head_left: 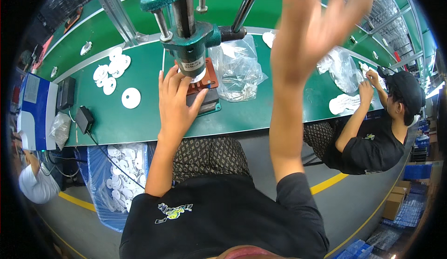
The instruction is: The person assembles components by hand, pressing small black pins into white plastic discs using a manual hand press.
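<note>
My left hand [178, 94] rests at the red fixture [211, 73] under the green hand press [190, 42], fingers stretched and thumb apart. Its fingertips reach toward a white round piece [199, 76] beneath the press head, which partly hides it. I cannot make out whether they touch it. The fixture sits on a dark base plate [205, 104]. High on the right, my right hand [321, 21] is raised, blurred by motion, fingers spread and nothing seen in it. The press's metal lever [249, 5] slants upward to the left of that hand.
Flat white discs [111, 68] lie on the green table at left, one disc [131, 98] apart. A clear bag [237, 68] of white parts is right of the press. A blue-lined bin [123, 175] holds more discs. A co-worker [379, 119] sits at right.
</note>
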